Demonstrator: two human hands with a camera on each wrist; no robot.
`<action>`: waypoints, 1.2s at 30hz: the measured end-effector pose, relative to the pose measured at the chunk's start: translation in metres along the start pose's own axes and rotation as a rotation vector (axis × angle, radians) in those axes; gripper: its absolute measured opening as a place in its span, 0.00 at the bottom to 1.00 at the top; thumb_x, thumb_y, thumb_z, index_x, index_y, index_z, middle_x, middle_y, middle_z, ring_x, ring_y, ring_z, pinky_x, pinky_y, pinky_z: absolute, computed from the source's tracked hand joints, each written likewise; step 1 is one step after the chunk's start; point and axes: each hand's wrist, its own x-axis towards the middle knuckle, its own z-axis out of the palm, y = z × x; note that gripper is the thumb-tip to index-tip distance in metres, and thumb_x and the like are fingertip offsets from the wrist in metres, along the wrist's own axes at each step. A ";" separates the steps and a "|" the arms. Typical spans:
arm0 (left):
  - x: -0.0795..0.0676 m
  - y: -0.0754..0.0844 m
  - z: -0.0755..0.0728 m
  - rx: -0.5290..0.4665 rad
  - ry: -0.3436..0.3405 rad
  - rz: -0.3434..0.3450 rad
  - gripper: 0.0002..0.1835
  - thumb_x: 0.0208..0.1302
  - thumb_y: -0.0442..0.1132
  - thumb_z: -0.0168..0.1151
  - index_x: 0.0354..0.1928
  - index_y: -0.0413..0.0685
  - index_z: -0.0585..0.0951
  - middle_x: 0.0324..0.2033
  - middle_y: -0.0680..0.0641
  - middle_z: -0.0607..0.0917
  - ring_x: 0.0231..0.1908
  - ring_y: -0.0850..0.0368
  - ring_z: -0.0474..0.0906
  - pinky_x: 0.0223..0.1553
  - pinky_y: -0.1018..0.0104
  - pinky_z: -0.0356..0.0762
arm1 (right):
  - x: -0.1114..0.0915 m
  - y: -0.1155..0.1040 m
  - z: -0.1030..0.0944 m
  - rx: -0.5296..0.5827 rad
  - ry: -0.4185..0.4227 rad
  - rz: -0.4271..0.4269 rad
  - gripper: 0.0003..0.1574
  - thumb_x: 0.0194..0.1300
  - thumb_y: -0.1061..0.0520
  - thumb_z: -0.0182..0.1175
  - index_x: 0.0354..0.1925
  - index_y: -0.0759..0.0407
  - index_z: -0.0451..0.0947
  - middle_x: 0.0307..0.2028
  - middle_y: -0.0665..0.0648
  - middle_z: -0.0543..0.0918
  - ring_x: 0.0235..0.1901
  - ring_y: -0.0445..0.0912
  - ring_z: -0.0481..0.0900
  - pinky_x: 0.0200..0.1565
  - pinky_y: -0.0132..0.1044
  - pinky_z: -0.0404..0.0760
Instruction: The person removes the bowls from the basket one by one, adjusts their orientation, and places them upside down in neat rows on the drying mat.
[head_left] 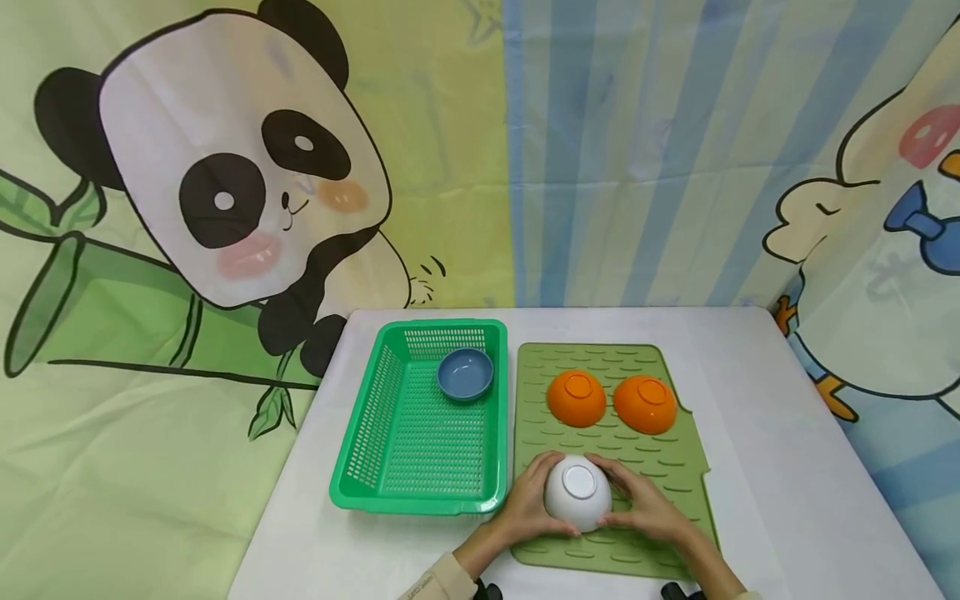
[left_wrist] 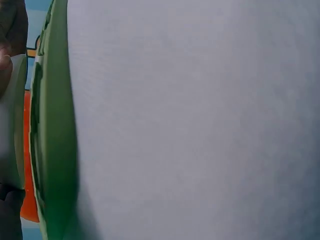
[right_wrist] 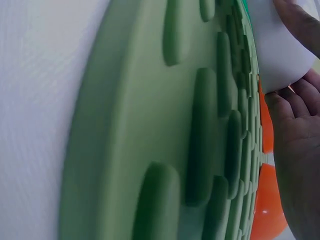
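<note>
1. White bowl (head_left: 579, 497): upside down at the 6 o'clock end of the green mat (head_left: 532, 450). Could not tell whether its rim touched the mat.
2. Left hand (head_left: 530, 506) gripped it from 9 o'clock, right hand (head_left: 649, 512) from 3, digits curved round its wall.
3. First orange bowl (head_left: 576, 400) sat at its 12, second orange bowl (head_left: 645, 406) at its 1; both inverted on the mat.
4. Green basket (head_left: 405, 504) stood at 10 on the bench (head_left: 757, 467); blue bowl (head_left: 465, 374) upright inside, toward the basket's 2.
5. Judged step: placing the white bowl. Next move seemed to call for settling it level, then parting both hands without tipping it.
</note>
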 end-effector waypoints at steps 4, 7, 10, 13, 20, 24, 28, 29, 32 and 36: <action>-0.001 -0.002 0.002 0.026 -0.002 -0.007 0.60 0.24 0.56 0.81 0.62 0.39 0.62 0.58 0.44 0.68 0.56 0.53 0.69 0.55 0.62 0.70 | 0.002 0.004 0.000 0.007 0.000 0.010 0.54 0.45 0.56 0.73 0.67 0.62 0.57 0.63 0.62 0.64 0.62 0.53 0.63 0.59 0.37 0.65; 0.000 -0.004 0.003 0.039 -0.013 -0.016 0.59 0.26 0.57 0.80 0.62 0.39 0.62 0.58 0.45 0.67 0.56 0.54 0.69 0.54 0.62 0.70 | 0.002 0.005 -0.001 0.017 0.005 0.019 0.55 0.43 0.57 0.73 0.66 0.63 0.58 0.63 0.64 0.65 0.61 0.56 0.63 0.58 0.41 0.66; 0.001 -0.004 0.004 0.041 -0.028 -0.026 0.59 0.26 0.58 0.79 0.62 0.39 0.62 0.58 0.46 0.67 0.56 0.55 0.68 0.55 0.63 0.70 | 0.002 0.006 -0.001 0.017 0.003 0.025 0.55 0.43 0.58 0.74 0.66 0.64 0.57 0.62 0.66 0.64 0.61 0.59 0.63 0.58 0.44 0.66; 0.001 -0.005 0.006 0.043 -0.033 -0.032 0.59 0.26 0.59 0.79 0.62 0.39 0.62 0.58 0.47 0.66 0.56 0.56 0.68 0.55 0.64 0.70 | 0.001 0.007 -0.002 0.007 -0.010 0.031 0.55 0.44 0.57 0.73 0.67 0.64 0.57 0.63 0.66 0.64 0.62 0.56 0.63 0.58 0.41 0.66; 0.001 -0.006 0.009 0.069 -0.040 -0.033 0.59 0.27 0.62 0.77 0.63 0.41 0.61 0.58 0.49 0.65 0.56 0.57 0.67 0.55 0.65 0.69 | 0.000 0.009 -0.004 0.029 -0.024 0.071 0.55 0.45 0.55 0.73 0.67 0.61 0.57 0.64 0.60 0.64 0.63 0.42 0.61 0.59 0.29 0.62; 0.001 -0.006 0.009 0.082 -0.049 -0.035 0.60 0.27 0.61 0.78 0.63 0.41 0.61 0.59 0.48 0.65 0.56 0.57 0.67 0.56 0.65 0.69 | -0.001 0.011 -0.004 0.038 -0.024 0.068 0.55 0.45 0.55 0.73 0.67 0.61 0.56 0.64 0.60 0.63 0.64 0.46 0.60 0.60 0.28 0.61; 0.001 -0.007 0.009 0.098 -0.061 -0.031 0.60 0.26 0.60 0.78 0.63 0.41 0.59 0.59 0.48 0.64 0.57 0.56 0.67 0.56 0.66 0.68 | -0.001 0.014 -0.002 0.048 -0.018 0.058 0.55 0.45 0.56 0.73 0.67 0.62 0.56 0.64 0.61 0.63 0.64 0.51 0.60 0.60 0.28 0.60; 0.001 -0.007 0.010 0.100 -0.062 -0.028 0.60 0.26 0.60 0.78 0.63 0.41 0.59 0.59 0.48 0.63 0.57 0.56 0.67 0.56 0.66 0.68 | -0.002 0.015 -0.002 0.049 -0.015 0.055 0.55 0.45 0.56 0.73 0.67 0.62 0.56 0.64 0.61 0.63 0.64 0.51 0.60 0.60 0.28 0.60; 0.001 -0.008 0.010 0.104 -0.062 -0.016 0.60 0.26 0.60 0.78 0.63 0.41 0.59 0.59 0.47 0.63 0.56 0.56 0.67 0.56 0.66 0.68 | -0.002 0.016 0.000 0.043 -0.013 0.049 0.55 0.46 0.56 0.72 0.68 0.61 0.56 0.64 0.60 0.63 0.64 0.50 0.60 0.61 0.28 0.60; 0.000 -0.009 0.011 0.108 -0.064 -0.006 0.60 0.27 0.60 0.78 0.63 0.41 0.59 0.59 0.47 0.63 0.56 0.56 0.68 0.55 0.66 0.69 | -0.004 0.016 0.001 0.046 -0.011 0.044 0.55 0.46 0.56 0.72 0.68 0.61 0.55 0.65 0.61 0.62 0.64 0.47 0.59 0.61 0.28 0.59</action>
